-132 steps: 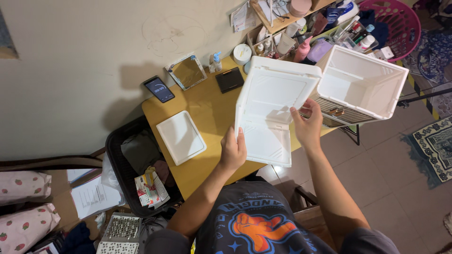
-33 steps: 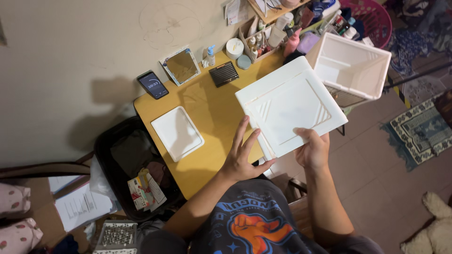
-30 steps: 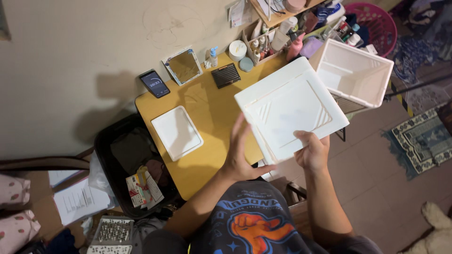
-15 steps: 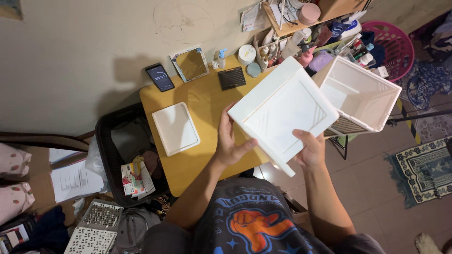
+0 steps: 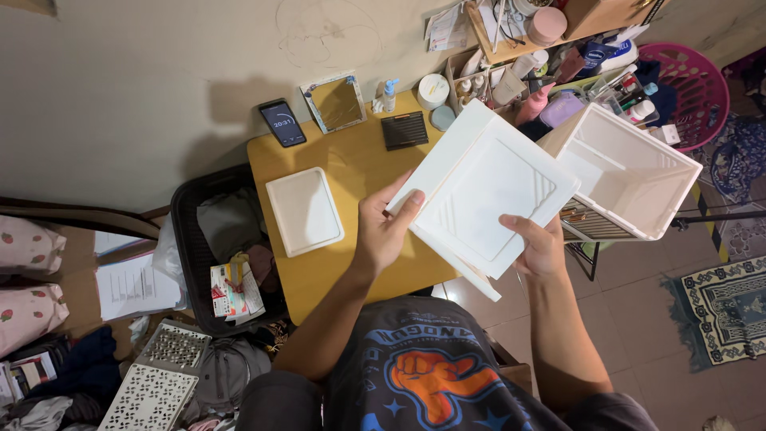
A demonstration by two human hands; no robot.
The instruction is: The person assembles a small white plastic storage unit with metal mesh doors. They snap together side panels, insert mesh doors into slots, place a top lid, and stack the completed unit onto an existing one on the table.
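Head view looks straight down at a yellow table (image 5: 351,172) against a pale wall (image 5: 144,72), and the person stands at its near edge. Biggest thing on show after the table – a white bin (image 5: 630,179), open side up, sitting just off the table's right end. Beside it, held up above the table's right corner, is the white tray (image 5: 487,199), square, tilted, its ribbed face toward the camera. Left hand (image 5: 383,231) clamps the tray's left edge, thumb on top and fingers under. Right hand (image 5: 538,247) grips the lower right edge, thumb over the rim. Both hands closed on the tray, set apart at opposite sides.

Left of the table, a black basket (image 5: 195,239) holds clothes and a coloured packet. On the tabletop lies a white lid (image 5: 303,211), flat, well clear of the hands. At the far edge, near the wall – a small mirror (image 5: 333,102) propped up, a phone (image 5: 282,123) with its screen lit, a dark ridged pad (image 5: 404,130), a little spray bottle (image 5: 388,94) and a round white tub (image 5: 432,89). Top right, a pink basket (image 5: 698,84) stands on the floor, and a patterned rug (image 5: 722,315) lies lower right.
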